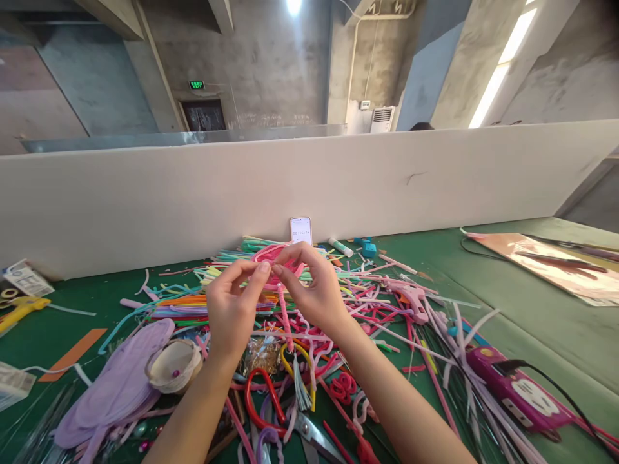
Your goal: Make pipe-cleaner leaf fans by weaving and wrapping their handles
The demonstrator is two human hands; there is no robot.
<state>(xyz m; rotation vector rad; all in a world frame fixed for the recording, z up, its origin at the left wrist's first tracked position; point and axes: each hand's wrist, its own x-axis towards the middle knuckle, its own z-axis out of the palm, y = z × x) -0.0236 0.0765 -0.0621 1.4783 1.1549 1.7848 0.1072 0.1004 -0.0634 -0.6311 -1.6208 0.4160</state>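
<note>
My left hand (235,299) and my right hand (314,287) meet above the middle of the pile, thumbs and forefingers pinched almost tip to tip. Between them they grip a thin pink pipe cleaner, mostly hidden by the fingers. Loops of bright pink pipe cleaner (290,254) show just behind the fingertips; whether they join the held piece I cannot tell. A pink twisted stem (285,319) stands out below the hands. Under my wrists lie red-handled scissors (254,399) and a silvery tassel (302,386).
Pipe cleaners of many colours cover the green table (411,251). A phone (301,230) leans against the white partition (193,200). Lilac padded shapes (116,380) and a small bowl (174,365) lie left. On the right are a pink glue gun (411,301) and a purple power strip (517,390).
</note>
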